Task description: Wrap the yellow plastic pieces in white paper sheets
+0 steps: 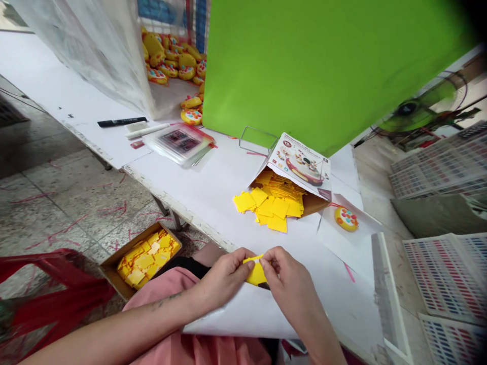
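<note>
Between my two hands, over the near edge of the white table, is a small yellow piece with a pale strip at its top and a dark part at its lower edge. My left hand pinches its left side. The fingertips of my right hand are closed on its upper right corner. Beyond my hands, many yellow pieces spill out of a printed white box lying on its side. A yellow toy with coloured dots lies right of the box.
A green panel stands behind, beside a pile of yellow toys. A marker and a clear case lie at the left. A cardboard box of yellow pieces and a red stool are below left; baskets stand right.
</note>
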`<state>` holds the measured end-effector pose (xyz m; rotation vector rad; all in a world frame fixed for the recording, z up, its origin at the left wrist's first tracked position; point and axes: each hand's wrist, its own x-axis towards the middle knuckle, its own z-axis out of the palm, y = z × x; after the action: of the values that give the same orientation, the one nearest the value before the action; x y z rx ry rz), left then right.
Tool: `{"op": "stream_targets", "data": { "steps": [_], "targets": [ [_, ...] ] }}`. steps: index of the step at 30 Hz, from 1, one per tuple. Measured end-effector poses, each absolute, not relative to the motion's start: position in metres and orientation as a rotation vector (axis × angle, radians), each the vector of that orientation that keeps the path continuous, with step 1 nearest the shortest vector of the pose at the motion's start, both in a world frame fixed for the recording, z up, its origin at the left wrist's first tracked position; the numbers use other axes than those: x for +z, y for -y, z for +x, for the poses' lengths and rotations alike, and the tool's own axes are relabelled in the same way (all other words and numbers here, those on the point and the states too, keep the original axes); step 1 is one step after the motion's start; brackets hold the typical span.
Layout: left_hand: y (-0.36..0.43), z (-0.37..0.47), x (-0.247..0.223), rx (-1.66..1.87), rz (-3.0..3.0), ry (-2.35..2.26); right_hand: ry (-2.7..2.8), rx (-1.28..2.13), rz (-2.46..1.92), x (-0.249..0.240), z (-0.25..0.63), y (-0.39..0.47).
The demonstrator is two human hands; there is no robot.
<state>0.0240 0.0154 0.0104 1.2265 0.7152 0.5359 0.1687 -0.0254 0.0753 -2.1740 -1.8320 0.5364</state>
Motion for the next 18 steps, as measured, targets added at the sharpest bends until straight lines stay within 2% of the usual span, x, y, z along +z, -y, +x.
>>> {"op": "stream_targets", "data": {
  "steps": [18],
  "targets": [
    [-0.016, 0.022, 0.012, 0.581, 1.297, -0.758, 1.406, 0.652, -2.206, 0.054, 0.153, 0.029]
  ]
}}
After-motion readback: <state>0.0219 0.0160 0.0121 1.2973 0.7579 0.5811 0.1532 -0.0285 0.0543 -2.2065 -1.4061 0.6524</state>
